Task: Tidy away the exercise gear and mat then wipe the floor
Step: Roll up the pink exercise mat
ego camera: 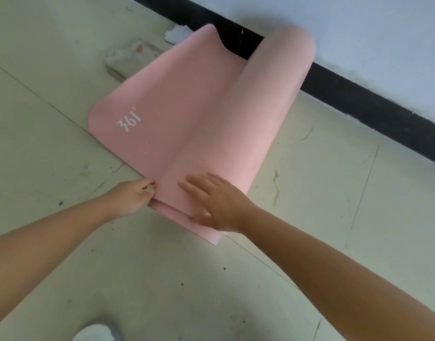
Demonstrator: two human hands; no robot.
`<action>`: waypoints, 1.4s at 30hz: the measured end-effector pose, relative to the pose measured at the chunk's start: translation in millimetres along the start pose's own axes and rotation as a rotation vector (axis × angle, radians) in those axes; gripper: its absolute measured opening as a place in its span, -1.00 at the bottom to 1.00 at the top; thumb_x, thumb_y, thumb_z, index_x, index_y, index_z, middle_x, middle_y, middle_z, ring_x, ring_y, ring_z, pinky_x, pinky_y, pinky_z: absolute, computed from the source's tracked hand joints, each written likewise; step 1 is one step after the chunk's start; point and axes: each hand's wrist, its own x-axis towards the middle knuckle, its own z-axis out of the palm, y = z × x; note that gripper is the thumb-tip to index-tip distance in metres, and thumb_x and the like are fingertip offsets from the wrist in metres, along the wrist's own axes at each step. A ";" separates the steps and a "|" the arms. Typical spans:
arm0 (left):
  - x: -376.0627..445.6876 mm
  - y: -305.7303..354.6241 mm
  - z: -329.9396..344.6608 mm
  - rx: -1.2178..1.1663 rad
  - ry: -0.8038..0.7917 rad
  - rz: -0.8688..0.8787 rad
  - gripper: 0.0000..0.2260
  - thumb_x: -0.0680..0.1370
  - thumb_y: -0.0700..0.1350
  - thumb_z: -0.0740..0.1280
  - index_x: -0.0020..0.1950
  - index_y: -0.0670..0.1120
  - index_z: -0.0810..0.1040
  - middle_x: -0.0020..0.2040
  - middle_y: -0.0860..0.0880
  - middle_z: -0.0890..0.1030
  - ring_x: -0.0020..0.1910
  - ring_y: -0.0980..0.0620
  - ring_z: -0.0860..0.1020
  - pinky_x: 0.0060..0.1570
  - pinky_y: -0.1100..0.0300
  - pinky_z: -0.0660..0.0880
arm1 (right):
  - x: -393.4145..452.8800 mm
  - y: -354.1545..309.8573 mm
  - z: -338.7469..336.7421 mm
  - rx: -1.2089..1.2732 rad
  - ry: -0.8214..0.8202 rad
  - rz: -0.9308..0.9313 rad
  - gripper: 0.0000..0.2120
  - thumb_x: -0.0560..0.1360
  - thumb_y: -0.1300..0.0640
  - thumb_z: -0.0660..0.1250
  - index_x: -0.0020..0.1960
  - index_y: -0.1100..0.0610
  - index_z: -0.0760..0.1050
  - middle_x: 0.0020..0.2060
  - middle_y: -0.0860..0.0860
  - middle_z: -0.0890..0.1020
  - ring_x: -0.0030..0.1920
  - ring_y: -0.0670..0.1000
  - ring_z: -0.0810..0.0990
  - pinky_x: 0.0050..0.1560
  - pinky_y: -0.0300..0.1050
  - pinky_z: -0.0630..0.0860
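A pink exercise mat [187, 114] with white "361°" lettering lies on the tiled floor, mostly rolled into a thick roll on its right side, with a flat stretch on the left. My left hand [130, 195] pinches the near edge of the mat at the seam of the roll. My right hand [216, 200] lies flat on the near end of the roll, fingers spread, pressing down on it.
Pale floor tiles [64, 168] carry dirt specks and scuffs. A white wall with a black skirting board [359, 104] runs diagonally behind the mat. A white crumpled cloth [177, 33] and a grey slab [130, 57] lie beyond the mat. My white shoe [96, 332] shows at the bottom.
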 end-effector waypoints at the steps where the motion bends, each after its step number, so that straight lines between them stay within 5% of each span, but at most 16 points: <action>1: 3.0 -9.3 -8.2 -0.007 0.004 0.078 -0.58 0.61 -0.15 0.21 0.47 -0.12 0.31 0.41 -0.04 0.41 0.39 0.00 0.38 0.29 0.20 0.29 | 17.5 -3.6 -5.8 0.061 -0.025 0.028 -0.28 0.47 0.02 0.37 0.50 0.17 0.12 0.47 0.21 0.22 0.45 0.18 0.24 0.48 -0.01 0.07; 5: 10.8 -41.4 -31.1 0.154 0.049 0.401 -0.33 0.30 -0.04 0.43 0.39 -0.18 0.40 0.26 0.01 0.49 0.20 0.02 0.50 0.11 0.30 0.38 | 64.0 -15.5 -5.1 -0.018 0.311 0.134 -0.22 0.11 -0.17 0.57 0.18 0.19 0.40 0.04 0.22 0.60 0.15 0.20 0.57 0.18 0.33 0.40; 7: 19.5 -57.8 -34.6 0.379 0.107 0.526 -0.36 0.11 -0.08 0.63 0.15 -0.25 0.61 0.05 -0.11 0.66 -0.04 -0.05 0.68 -0.18 0.23 0.59 | 67.9 -20.2 2.1 0.014 0.472 0.266 -0.38 0.17 -0.24 0.44 0.02 0.12 0.33 -0.12 0.16 0.61 0.04 0.10 0.48 0.15 0.19 0.48; 10: 32.4 -72.8 -36.8 0.476 0.145 0.669 -0.54 0.15 -0.02 0.46 -0.06 -0.26 0.70 -0.15 -0.12 0.72 -0.30 -0.01 0.71 -0.46 0.24 0.58 | 51.1 -22.6 11.4 0.085 0.613 0.378 -0.67 0.34 -0.14 0.25 -0.08 0.09 0.33 -0.16 0.12 0.57 -0.07 0.02 0.38 0.07 -0.04 0.46; 14: 41.8 -85.4 -48.2 0.488 0.087 0.720 -0.55 0.31 -0.05 0.17 -0.07 -0.32 0.69 -0.17 -0.17 0.71 -0.32 -0.05 0.70 -0.46 0.21 0.60 | 14.3 -22.1 34.9 -0.109 0.351 0.216 -0.54 0.39 -0.14 0.18 0.20 0.09 0.35 0.20 0.06 0.37 0.19 0.07 0.37 0.12 0.09 0.52; 17: 51.8 -94.6 -56.3 0.579 0.130 0.723 -0.56 0.30 -0.10 0.13 -0.01 -0.29 0.63 -0.24 -0.17 0.70 -0.41 -0.05 0.67 -0.58 0.26 0.53 | 22.0 -21.8 40.2 -0.231 0.228 0.167 -0.37 0.38 -0.20 0.14 0.35 0.10 0.24 0.35 0.10 0.27 0.34 0.09 0.27 0.34 0.09 0.35; 19: 57.2 -102.3 -61.6 0.612 0.147 0.688 -0.59 0.31 -0.08 0.11 0.05 -0.22 0.50 -0.26 -0.14 0.69 -0.44 -0.04 0.65 -0.65 0.29 0.47 | 42.8 -24.4 37.4 -0.248 0.270 0.145 -0.39 0.39 -0.18 0.13 0.35 0.12 0.25 0.36 0.13 0.36 0.34 0.11 0.26 0.36 0.12 0.21; 21: 61.6 -115.0 -61.6 0.579 0.124 0.640 -0.55 0.34 -0.07 0.10 0.10 -0.26 0.54 -0.22 -0.16 0.69 -0.45 -0.07 0.65 -0.65 0.23 0.48 | 64.0 -29.5 30.8 -0.280 0.285 0.124 -0.41 0.40 -0.19 0.11 0.32 0.11 0.28 0.28 0.17 0.52 0.31 0.12 0.29 0.33 0.19 0.27; 27: 60.4 -112.4 -53.8 0.312 0.146 0.402 -0.58 0.54 -0.23 0.28 0.40 -0.22 0.39 0.15 -0.22 0.59 0.05 -0.23 0.60 -0.04 0.03 0.51 | 84.2 -25.1 18.4 -0.465 0.284 0.004 -0.09 0.16 -0.44 0.32 0.28 0.13 0.27 0.19 0.17 0.59 0.22 0.13 0.32 0.15 0.26 0.47; 30: 58.0 -106.8 -57.4 0.406 0.215 0.538 -0.70 0.40 -0.28 0.37 0.12 -0.27 0.61 -0.19 -0.21 0.69 -0.32 -0.16 0.67 -0.42 0.11 0.54 | 79.3 -30.8 21.5 -0.493 0.325 0.025 -0.12 0.12 -0.36 0.36 0.25 0.15 0.28 0.20 0.18 0.47 0.20 0.15 0.33 0.16 0.28 0.46; 32: 59.9 -102.2 -62.6 0.559 0.266 0.664 -0.75 0.30 -0.10 0.26 -0.19 -0.20 0.65 -0.46 -0.04 0.63 -0.60 -0.01 0.57 -0.71 0.24 0.38 | 75.5 -30.4 23.4 -0.464 0.374 0.043 -0.22 0.17 -0.27 0.26 0.24 0.17 0.28 0.19 0.17 0.33 0.20 0.17 0.32 0.27 0.30 0.33; 35: 64.6 -91.2 -76.6 0.573 0.251 0.717 -0.81 0.20 -0.04 0.33 -0.37 -0.16 0.58 -0.55 0.00 0.54 -0.70 0.04 0.48 -0.73 0.42 0.00 | 70.3 -22.6 23.7 -0.410 0.427 0.029 -0.30 0.22 -0.22 0.20 0.23 0.18 0.29 0.18 0.15 0.32 0.20 0.18 0.33 0.28 0.27 0.13; 38: 73.1 -89.2 -85.7 0.573 0.209 0.682 -0.82 0.22 -0.14 0.49 -0.32 -0.19 0.55 -0.49 -0.02 0.58 -0.60 -0.03 0.55 -0.50 0.53 -0.07 | 73.4 -24.0 25.4 -0.373 0.473 0.043 -0.39 0.26 -0.19 0.22 0.19 0.15 0.32 0.14 0.12 0.35 0.16 0.14 0.36 0.27 0.26 0.15; 40: 79.5 -83.4 -93.9 0.501 0.232 0.556 -0.82 0.45 -0.15 0.44 -0.07 -0.23 0.56 -0.21 -0.09 0.66 -0.25 -0.10 0.64 -0.50 0.25 0.16 | 83.4 -28.5 27.4 -0.349 0.519 0.071 -0.44 0.26 -0.15 0.27 0.15 0.12 0.34 0.12 0.08 0.39 0.14 0.12 0.37 0.28 0.26 0.17; 42: 86.8 -78.1 -101.7 0.513 0.174 0.390 -0.75 0.55 -0.06 0.31 0.12 -0.21 0.51 0.01 -0.09 0.63 0.00 -0.11 0.60 -0.29 0.20 0.23 | 96.3 -32.7 27.7 -0.340 0.544 0.119 -0.45 0.22 -0.13 0.38 0.12 0.10 0.37 0.07 0.06 0.52 0.11 0.09 0.39 0.27 0.29 0.27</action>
